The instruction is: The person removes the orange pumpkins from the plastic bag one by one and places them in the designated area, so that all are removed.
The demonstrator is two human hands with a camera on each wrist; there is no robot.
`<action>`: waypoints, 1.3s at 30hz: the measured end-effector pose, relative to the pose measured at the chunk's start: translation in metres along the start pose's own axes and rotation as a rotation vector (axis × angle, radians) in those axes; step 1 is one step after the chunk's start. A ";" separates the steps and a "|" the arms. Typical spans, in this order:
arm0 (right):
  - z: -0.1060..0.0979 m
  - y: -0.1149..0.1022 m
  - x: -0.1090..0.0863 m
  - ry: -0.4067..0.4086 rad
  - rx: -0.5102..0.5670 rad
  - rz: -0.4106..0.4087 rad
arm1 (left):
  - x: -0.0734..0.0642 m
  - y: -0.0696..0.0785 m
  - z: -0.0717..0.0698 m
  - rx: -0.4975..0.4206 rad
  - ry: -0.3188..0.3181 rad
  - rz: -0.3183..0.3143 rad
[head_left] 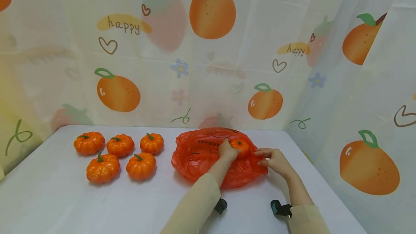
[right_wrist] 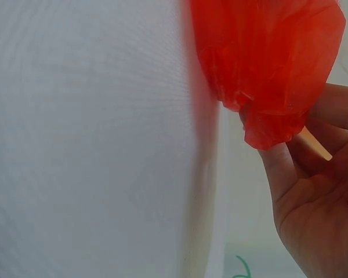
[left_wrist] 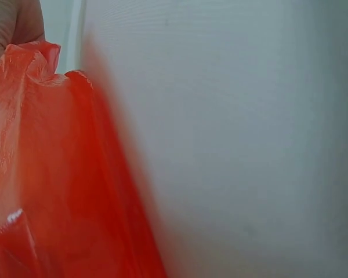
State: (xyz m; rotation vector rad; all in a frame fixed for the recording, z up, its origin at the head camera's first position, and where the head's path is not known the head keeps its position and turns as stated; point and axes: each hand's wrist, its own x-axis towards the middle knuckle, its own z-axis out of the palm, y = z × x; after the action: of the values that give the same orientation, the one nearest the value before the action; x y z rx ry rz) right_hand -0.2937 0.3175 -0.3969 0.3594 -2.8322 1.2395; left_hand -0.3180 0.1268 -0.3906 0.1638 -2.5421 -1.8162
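Note:
A red plastic bag (head_left: 195,161) lies spread with its mouth open on the table. Over its right part, my left hand (head_left: 229,151) grips a small orange pumpkin (head_left: 241,147) from the left side. In the left wrist view the bag (left_wrist: 58,168) covers most of this hand (left_wrist: 14,26), and the pumpkin is hidden. On the right, my right hand (head_left: 276,160) pinches the bag's rim. The right wrist view shows the thumb and fingers of that hand (right_wrist: 322,202) on either side of the gathered red plastic (right_wrist: 272,69).
Several orange pumpkins with green stems stand on the left of the white table (head_left: 58,198), among them a front-left pumpkin (head_left: 103,169) and a back-right pumpkin (head_left: 151,143). A printed curtain (head_left: 156,82) hangs behind the table and along its right side.

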 end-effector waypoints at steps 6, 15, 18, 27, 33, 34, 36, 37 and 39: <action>-0.001 0.000 -0.001 0.005 -0.001 0.003 | -0.001 -0.001 -0.001 -0.018 -0.011 -0.001; -0.001 -0.001 -0.001 -0.001 0.009 0.019 | -0.001 -0.005 -0.003 -0.046 -0.044 0.012; -0.002 -0.001 -0.001 -0.003 0.014 0.021 | -0.001 -0.005 -0.004 -0.054 -0.056 0.008; -0.001 -0.002 -0.001 -0.007 0.019 0.027 | 0.000 -0.006 -0.015 -0.052 -0.094 0.025; -0.001 0.000 0.000 -0.004 0.014 0.027 | 0.002 -0.008 -0.024 -0.033 -0.114 0.056; -0.001 0.000 0.000 -0.003 0.017 0.025 | 0.002 -0.008 -0.025 -0.031 -0.120 0.058; -0.001 0.000 0.000 -0.004 0.019 0.025 | 0.001 -0.008 -0.027 -0.024 -0.132 0.055; -0.001 0.000 0.000 -0.005 0.019 0.025 | 0.000 -0.008 -0.028 -0.024 -0.139 0.051; -0.001 -0.001 0.000 -0.008 0.020 0.029 | -0.001 -0.007 -0.030 -0.018 -0.150 0.051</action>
State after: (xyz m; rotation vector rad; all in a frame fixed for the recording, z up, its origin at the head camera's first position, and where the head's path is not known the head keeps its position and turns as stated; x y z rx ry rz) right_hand -0.2935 0.3180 -0.3958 0.3261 -2.8432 1.2751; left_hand -0.3144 0.0963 -0.3872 -0.0386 -2.5984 -1.9005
